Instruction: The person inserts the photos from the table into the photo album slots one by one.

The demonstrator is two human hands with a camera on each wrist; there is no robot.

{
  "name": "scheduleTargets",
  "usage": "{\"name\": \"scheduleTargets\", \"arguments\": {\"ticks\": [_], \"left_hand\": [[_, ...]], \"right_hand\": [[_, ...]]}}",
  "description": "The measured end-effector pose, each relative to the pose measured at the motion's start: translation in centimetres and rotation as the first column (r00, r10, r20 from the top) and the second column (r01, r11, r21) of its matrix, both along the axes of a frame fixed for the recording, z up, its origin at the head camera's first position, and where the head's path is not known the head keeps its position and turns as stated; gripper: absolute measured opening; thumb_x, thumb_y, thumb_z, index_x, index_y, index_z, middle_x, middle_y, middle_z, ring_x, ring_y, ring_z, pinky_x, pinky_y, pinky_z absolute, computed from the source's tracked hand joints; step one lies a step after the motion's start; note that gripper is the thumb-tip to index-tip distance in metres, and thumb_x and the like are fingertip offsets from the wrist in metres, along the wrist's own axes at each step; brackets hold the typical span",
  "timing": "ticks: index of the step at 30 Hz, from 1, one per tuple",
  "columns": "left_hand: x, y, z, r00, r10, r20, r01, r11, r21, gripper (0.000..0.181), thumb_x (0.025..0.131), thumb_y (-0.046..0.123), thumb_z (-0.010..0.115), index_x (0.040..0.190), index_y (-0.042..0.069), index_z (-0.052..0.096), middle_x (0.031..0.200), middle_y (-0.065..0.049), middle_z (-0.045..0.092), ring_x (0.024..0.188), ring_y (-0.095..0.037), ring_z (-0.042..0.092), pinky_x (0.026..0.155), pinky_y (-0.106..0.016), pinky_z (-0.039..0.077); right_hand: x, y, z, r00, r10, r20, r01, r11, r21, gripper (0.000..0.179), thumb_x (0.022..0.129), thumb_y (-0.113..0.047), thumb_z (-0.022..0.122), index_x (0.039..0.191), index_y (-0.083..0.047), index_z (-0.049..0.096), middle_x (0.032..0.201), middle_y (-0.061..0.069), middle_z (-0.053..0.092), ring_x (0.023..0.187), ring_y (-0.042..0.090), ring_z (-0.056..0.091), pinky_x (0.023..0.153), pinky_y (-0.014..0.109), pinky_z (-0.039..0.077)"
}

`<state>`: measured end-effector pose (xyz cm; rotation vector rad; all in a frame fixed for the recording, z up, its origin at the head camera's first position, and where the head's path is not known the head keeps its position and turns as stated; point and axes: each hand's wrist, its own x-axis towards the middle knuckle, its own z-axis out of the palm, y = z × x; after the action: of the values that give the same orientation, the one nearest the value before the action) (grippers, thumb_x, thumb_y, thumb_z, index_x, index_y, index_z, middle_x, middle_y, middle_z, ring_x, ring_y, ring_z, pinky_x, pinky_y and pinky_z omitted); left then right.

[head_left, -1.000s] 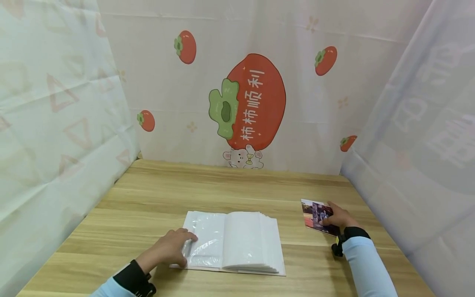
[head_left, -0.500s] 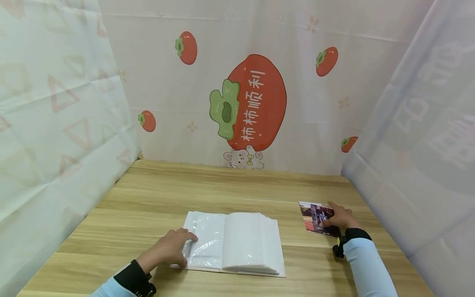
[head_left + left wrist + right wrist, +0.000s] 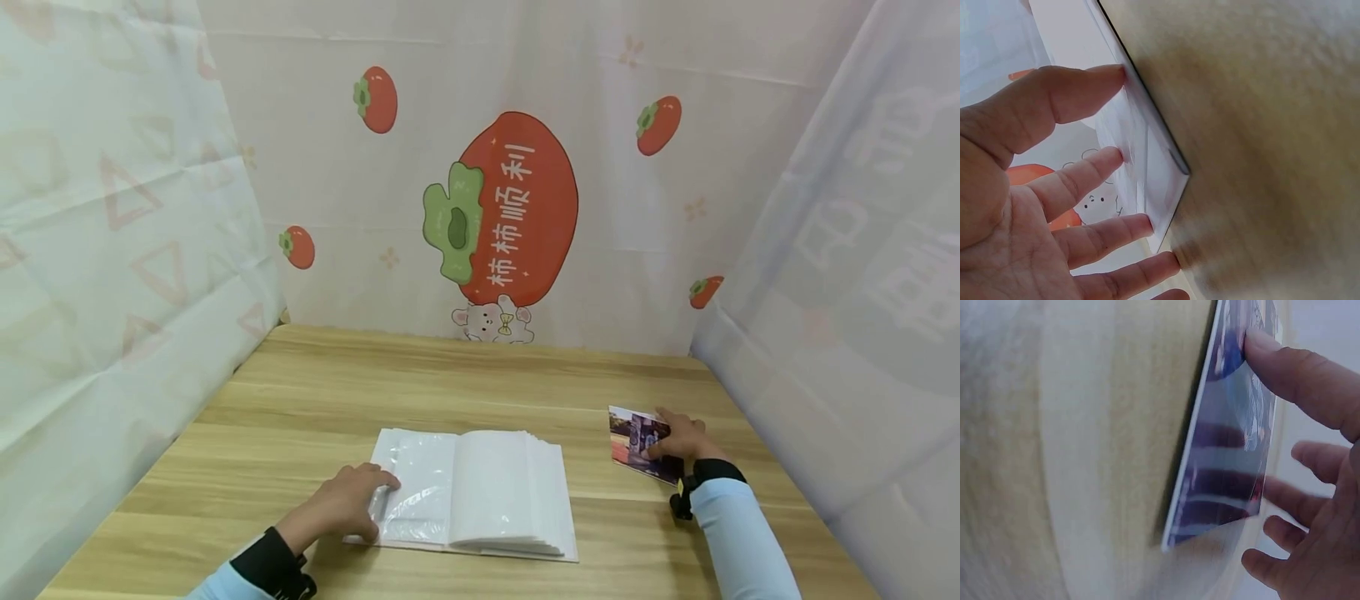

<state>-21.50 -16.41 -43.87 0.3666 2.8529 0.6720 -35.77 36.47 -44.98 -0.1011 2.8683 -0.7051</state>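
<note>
Steady the album (image 3: pixel 491 492) beneath the spread left hand (image 3: pixel 341 500); the loose right hand (image 3: pixel 684 437), thumb on the photo (image 3: pixel 628 442), should favour edges.

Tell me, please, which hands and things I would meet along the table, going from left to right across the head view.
Left hand → open photo album → printed photos → right hand.

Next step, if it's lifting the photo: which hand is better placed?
Right, probably. The right hand is over the photo, thumb at its glossy face. The left hand rests at the left edge of the open album, away from the photo.
</note>
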Motion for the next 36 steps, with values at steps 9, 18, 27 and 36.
{"name": "scheduleTargets", "arguments": {"ticks": [9, 18, 27, 36], "left_hand": [[0.2, 0.0, 0.0, 1.0, 0.001, 0.002, -0.001, 1.0, 0.006, 0.058, 0.051, 0.007, 0.084, 0.105, 0.016, 0.065, 0.119, -0.016, 0.053, 0.098, -0.035, 0.048, 0.075, -0.055, 0.041], [0.0, 0.2, 0.2, 1.0, 0.01, 0.015, -0.01, 1.0, 0.01, 0.058, 0.051, 0.007, 0.085, 0.105, 0.016, 0.065, 0.117, -0.016, 0.053, 0.094, -0.034, 0.047, 0.073, -0.056, 0.04], [0.0, 0.1, 0.2, 1.0, 0.001, 0.001, -0.001, 1.0, -0.003, 0.057, 0.053, 0.008, 0.085, 0.105, 0.016, 0.064, 0.119, -0.015, 0.052, 0.096, -0.034, 0.046, 0.074, -0.059, 0.038], [-0.1, 0.0, -0.2, 1.0, 0.0, -0.016, -0.001, 1.0, -0.014, 0.058, 0.051, 0.009, 0.085, 0.105, 0.016, 0.064, 0.119, -0.015, 0.052, 0.097, -0.035, 0.047, 0.074, -0.059, 0.039]], "right_hand": [[0.8, -0.4, -0.1, 0.986, -0.119, -0.115, 0.123, 0.992, 0.028, 0.083, 0.064, -0.031, 0.085, 0.116, 0.017, 0.041, 0.102, 0.035, 0.028, 0.098, 0.051, 0.016, 0.084, 0.061, 0.023], [1.0, -0.3, -0.3, 0.973, -0.154, -0.174, 0.125, 0.978, -0.166, 0.084, 0.069, -0.008, 0.079, 0.13, 0.007, 0.024, 0.117, 0.042, 0.012, 0.104, 0.057, 0.024, 0.088, 0.066, 0.026], [0.9, -0.3, 0.6, 0.967, -0.156, -0.199, 0.106, 0.964, -0.244, 0.072, 0.073, 0.009, 0.06, 0.133, 0.013, 0.021, 0.126, 0.042, 0.03, 0.11, 0.053, 0.036, 0.088, 0.059, 0.033], [1.2, -0.4, 0.6, 0.961, -0.163, -0.225, 0.106, 0.963, -0.247, 0.06, 0.072, 0.009, 0.062, 0.123, 0.018, 0.032, 0.115, 0.04, 0.041, 0.101, 0.047, 0.043, 0.089, 0.056, 0.033]]}}
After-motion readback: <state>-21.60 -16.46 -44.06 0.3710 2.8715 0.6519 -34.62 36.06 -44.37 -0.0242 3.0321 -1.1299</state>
